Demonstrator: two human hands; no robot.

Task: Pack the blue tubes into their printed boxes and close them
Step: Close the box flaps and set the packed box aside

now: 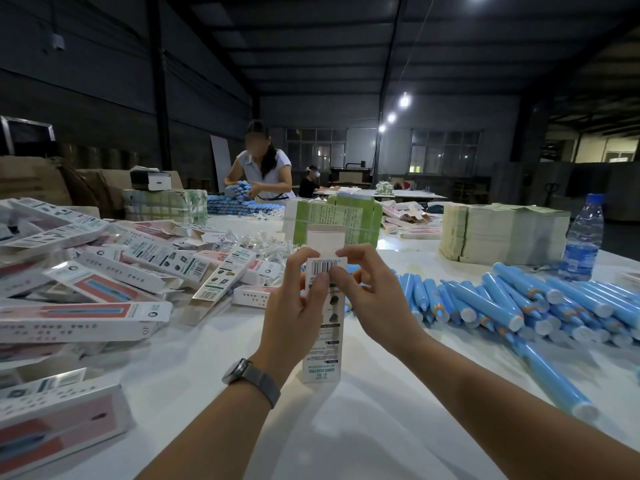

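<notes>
printed box [322, 344], slim glossy card, pinched upright by both hands [294, 313] [372, 299], top flap raised.

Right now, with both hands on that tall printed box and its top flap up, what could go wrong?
The upright white printed cardboard box has its top flap open; the left hand and right hand pinch only its upper part, so it might tip or crease. The loose blue plastic tubes heaped beside it could roll if nudged. Whether a tube is inside is hidden.

Upright printed box [323, 323], top flap open
</notes>
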